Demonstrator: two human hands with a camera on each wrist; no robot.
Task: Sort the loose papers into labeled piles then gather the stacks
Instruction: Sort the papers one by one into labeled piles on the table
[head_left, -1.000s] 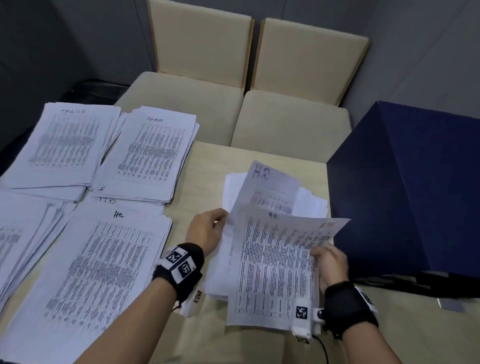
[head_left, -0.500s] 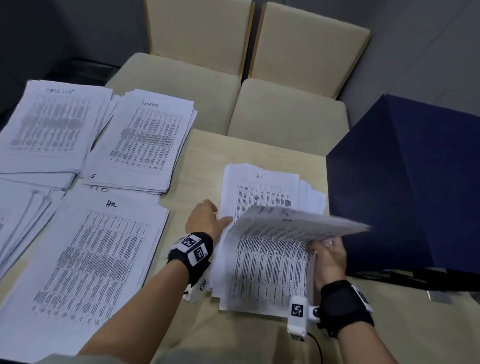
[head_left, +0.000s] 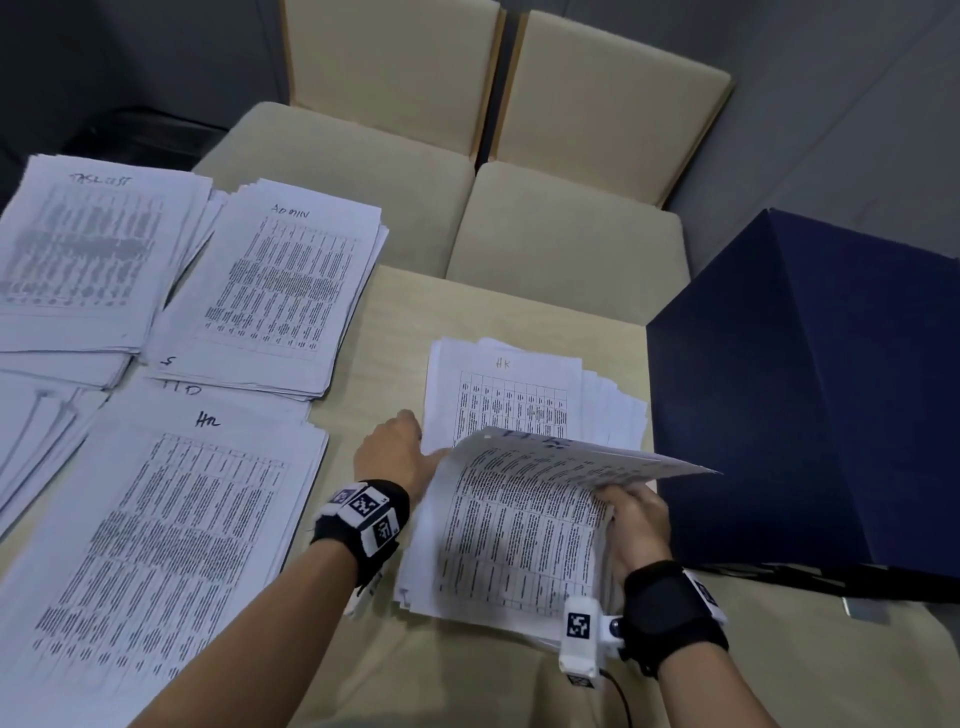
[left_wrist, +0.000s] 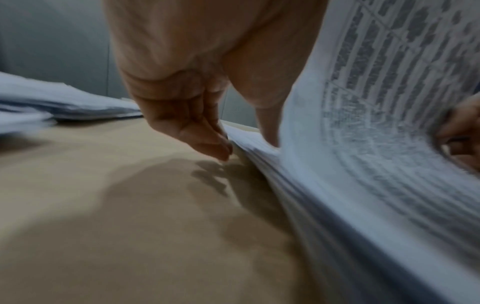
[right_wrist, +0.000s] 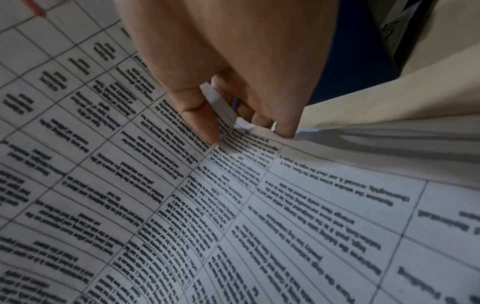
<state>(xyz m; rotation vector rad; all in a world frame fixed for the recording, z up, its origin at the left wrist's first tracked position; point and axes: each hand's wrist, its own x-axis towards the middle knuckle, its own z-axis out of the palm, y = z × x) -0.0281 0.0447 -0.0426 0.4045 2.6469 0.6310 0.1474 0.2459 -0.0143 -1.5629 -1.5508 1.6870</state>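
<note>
1. Beige chairs (head_left: 566, 244) and grey walls sit beyond your hands in the head view, with a wooden table (head_left: 467, 306) under the work. Your right hand (head_left: 636, 525) pinches the right edge of a lifted sheet (head_left: 524, 519) that bows up off the loose papers (head_left: 498, 395) directly beneath it; the exposed page ahead of your fingers reads HR. Your left hand (head_left: 395, 454) rests at that stack's left edge, thumb tucked under the raised sheet.
2. Off to the left of your left hand lie the sorted piles: an HR pile (head_left: 171, 545) nearest your forearm, an ADMIN pile (head_left: 280, 291) farther ahead, and a pile with a blurred label (head_left: 88, 249) farther left. A dark blue box (head_left: 810, 395) stands just right of your right hand.
3. From the left wrist, your fingers (left_wrist: 207, 142) hang loosely curled together, tips touching the stack's edge; the thumb presses onto the paper. This view is blurred.
4. From the right wrist, your thumb (right_wrist: 197, 115) lies on the printed face and the fingers curl beneath, and what looks like more than one sheet edge shows between them.
5. Risks, as I judge them: that pinch may carry two pages into one pile, misfiling one. Pulling the sheet while your left hand holds lightly could drag the stack askew. A sheet pinched only at its edge may crease or snag on the box at your right.
</note>
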